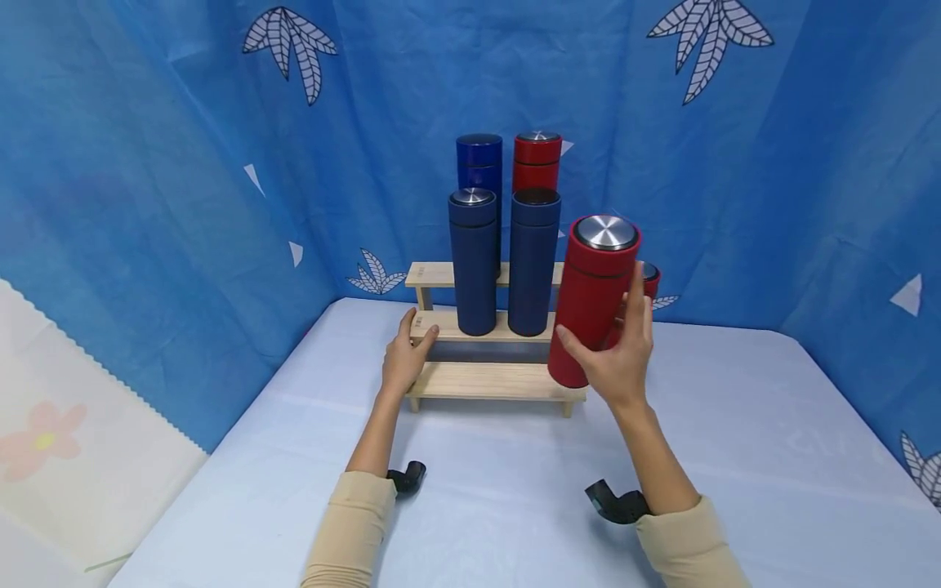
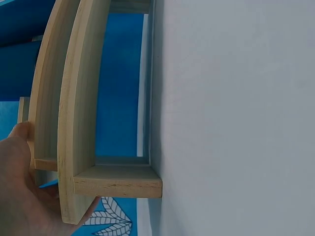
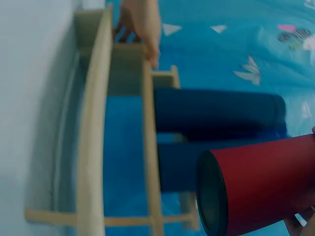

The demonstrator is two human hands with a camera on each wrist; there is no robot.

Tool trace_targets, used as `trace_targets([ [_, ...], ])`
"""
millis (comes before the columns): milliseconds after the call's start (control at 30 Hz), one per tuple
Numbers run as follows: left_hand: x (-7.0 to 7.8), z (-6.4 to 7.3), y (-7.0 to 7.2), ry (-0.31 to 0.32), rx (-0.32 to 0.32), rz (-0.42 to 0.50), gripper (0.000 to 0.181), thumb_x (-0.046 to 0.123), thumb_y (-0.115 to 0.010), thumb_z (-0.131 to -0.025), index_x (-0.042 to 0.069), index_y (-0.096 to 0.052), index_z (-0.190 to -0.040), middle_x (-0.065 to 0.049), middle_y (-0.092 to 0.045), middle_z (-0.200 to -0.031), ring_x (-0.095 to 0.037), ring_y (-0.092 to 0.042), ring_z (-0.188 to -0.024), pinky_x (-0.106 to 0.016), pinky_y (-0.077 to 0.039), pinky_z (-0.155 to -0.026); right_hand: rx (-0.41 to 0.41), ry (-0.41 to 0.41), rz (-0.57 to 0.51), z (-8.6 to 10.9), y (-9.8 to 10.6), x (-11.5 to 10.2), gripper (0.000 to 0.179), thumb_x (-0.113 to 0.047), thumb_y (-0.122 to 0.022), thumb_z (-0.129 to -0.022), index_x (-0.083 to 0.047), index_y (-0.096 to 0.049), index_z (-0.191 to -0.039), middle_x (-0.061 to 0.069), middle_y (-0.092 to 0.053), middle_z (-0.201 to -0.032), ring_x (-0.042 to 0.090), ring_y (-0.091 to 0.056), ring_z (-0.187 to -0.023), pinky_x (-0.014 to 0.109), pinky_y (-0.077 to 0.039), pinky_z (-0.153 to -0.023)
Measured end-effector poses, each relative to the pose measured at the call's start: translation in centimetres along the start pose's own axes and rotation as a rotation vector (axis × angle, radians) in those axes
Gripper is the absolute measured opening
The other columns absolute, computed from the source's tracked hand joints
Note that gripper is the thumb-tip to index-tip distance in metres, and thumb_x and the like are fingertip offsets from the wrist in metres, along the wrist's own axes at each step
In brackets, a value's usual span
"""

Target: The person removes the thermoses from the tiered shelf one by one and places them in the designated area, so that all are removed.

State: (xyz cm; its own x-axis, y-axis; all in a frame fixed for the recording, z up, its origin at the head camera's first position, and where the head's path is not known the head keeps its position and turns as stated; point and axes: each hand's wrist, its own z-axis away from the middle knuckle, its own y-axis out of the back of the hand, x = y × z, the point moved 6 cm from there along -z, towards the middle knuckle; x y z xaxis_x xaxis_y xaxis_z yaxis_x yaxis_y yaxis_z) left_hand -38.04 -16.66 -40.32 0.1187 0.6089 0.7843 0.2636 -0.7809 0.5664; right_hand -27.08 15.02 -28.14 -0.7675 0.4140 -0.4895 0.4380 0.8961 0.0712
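Observation:
A large red thermos bottle with a silver lid tilts slightly in my right hand, thumb on its left side and fingers on its right. In the head view it overlaps the right end of the tiered wooden rack; in the right wrist view the bottle's dark base faces the rack. My left hand grips the rack's left end at the middle tier, thumb over the board in the left wrist view. Two matte navy thermoses stand upright on that tier.
Behind them a glossy blue thermos and a red one stand higher. Another red thermos shows partly behind my right hand; its footing is hidden. The white table meets a blue patterned curtain at the back.

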Motion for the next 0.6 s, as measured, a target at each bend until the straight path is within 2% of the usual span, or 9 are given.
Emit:
trace_targets([
  [167,-0.1,-0.1,0.0,0.002,0.002,-0.002,0.077,0.065,-0.044,-0.086,0.023,-0.023,-0.147,-0.019,-0.04,-0.139,-0.043,-0.051,-0.11,-0.056,-0.044,-0.081,0.11,0.008,0.073,-1.8,4.1,0.0,0.097,-0.007,-0.079,-0.069,-0.004,-0.019,-0.145,0.004,-0.044,-0.13,0.019,-0.045,-0.116,0.022,-0.046,-0.085],
  [333,-0.1,-0.1,-0.1,-0.001,0.006,0.006,0.076,0.064,-0.045,-0.086,0.023,-0.023,-0.147,-0.02,-0.042,-0.138,-0.042,-0.052,-0.109,-0.056,-0.045,-0.08,0.214,-0.011,0.174,-2.6,7.6,1.4,0.094,-0.015,-0.079,-0.071,0.0,-0.021,-0.143,-0.002,-0.046,-0.13,0.017,-0.046,-0.116,0.023,-0.045,-0.087],
  [433,0.0,-0.1,-0.1,-0.001,0.006,0.008,0.075,0.063,-0.046,-0.087,0.023,-0.023,-0.147,-0.02,-0.042,-0.138,-0.042,-0.052,-0.11,-0.056,-0.045,-0.081,0.241,-0.032,0.236,-2.6,9.0,2.5,0.092,-0.016,-0.078,-0.073,0.001,-0.022,-0.143,-0.003,-0.047,-0.13,0.015,-0.046,-0.115,0.022,-0.044,-0.087],
  [600,0.0,0.0,-0.1,0.001,0.005,0.009,0.075,0.062,-0.046,-0.087,0.023,-0.023,-0.147,-0.02,-0.041,-0.138,-0.043,-0.051,-0.111,-0.056,-0.044,-0.082,0.237,-0.096,0.293,-1.9,10.4,5.8,0.091,-0.015,-0.077,-0.075,-0.002,-0.021,-0.145,-0.007,-0.044,-0.134,0.012,-0.045,-0.117,0.023,-0.043,-0.09],
])
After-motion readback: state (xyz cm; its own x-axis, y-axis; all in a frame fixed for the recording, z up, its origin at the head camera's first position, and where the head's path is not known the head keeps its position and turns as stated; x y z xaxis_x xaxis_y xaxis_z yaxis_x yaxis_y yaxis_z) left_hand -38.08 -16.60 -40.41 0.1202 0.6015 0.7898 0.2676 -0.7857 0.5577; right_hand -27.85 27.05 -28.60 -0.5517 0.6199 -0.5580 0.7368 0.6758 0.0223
